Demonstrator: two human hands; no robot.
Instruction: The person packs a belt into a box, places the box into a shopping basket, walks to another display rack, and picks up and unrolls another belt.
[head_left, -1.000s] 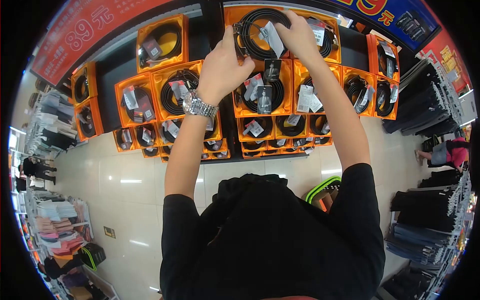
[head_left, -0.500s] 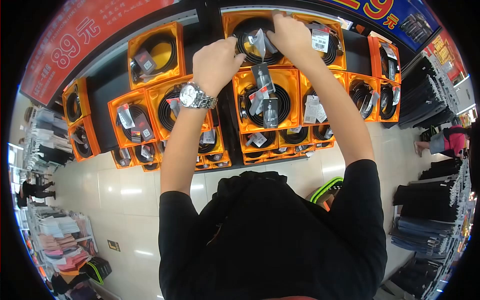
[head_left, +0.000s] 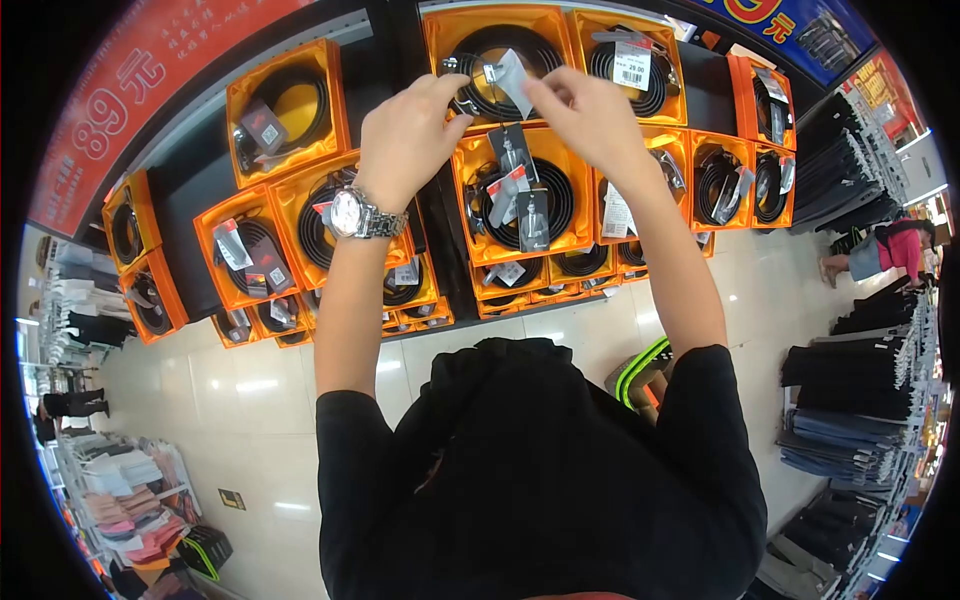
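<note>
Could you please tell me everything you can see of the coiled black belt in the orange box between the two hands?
The coiled black belt looks like smooth leather, wound in several flat loops. It sits in an open, square orange box in the top row. Silver-coloured metal shows at its left side, apparently the buckle, beside the fingers of the left hand; contact is unclear. A pale tag lies over its middle, at the fingertips of the right hand.
</note>
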